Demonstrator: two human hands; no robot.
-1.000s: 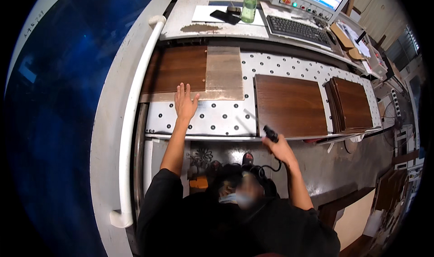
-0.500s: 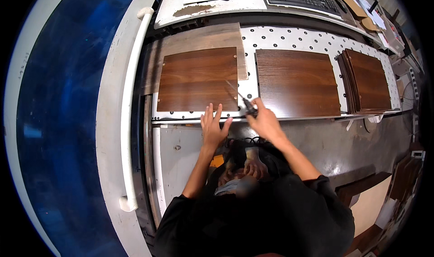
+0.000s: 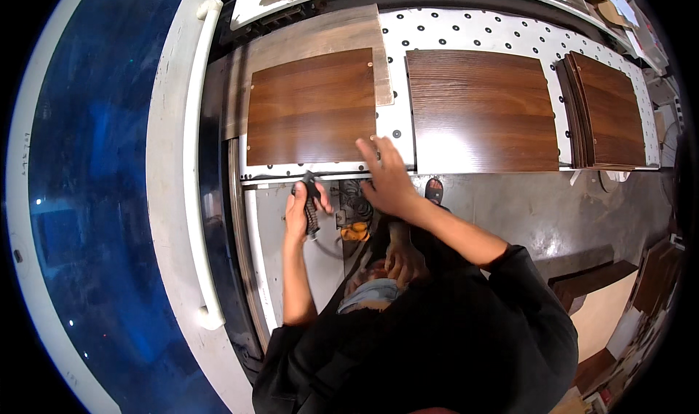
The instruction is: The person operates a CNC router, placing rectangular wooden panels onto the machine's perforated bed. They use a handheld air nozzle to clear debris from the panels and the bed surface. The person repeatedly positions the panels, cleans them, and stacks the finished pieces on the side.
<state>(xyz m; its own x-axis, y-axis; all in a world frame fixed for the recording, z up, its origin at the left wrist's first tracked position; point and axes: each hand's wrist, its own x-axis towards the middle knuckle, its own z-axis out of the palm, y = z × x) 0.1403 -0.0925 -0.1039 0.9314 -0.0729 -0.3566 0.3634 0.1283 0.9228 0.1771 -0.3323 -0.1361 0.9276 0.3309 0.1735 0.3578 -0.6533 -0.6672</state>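
My left hand (image 3: 295,216) is closed around a black air blow gun (image 3: 312,209) at the table's front edge, below the left dark wood-grain panel (image 3: 309,108). A ribbed hose section hangs down from the gun's grip. My right hand (image 3: 391,181), fingers spread and holding nothing, is over the near right corner of that panel; whether it touches is unclear. Small round fittings show near the panel's corners. The panel partly overlaps a lighter wood board (image 3: 306,39). To the right lies a second dark panel (image 3: 480,112), then a stack of similar panels (image 3: 615,112).
The white table (image 3: 397,115) is dotted with black studs. A white rail (image 3: 195,166) runs along a blue-windowed machine at left. Beneath the table edge are a coiled black hose (image 3: 357,203) and an orange object (image 3: 355,231). More boards (image 3: 601,308) lean at lower right.
The blow gun has passed from my right hand to my left. My left hand has moved left and back; my right has opened and shifted left. The view has shifted, too.
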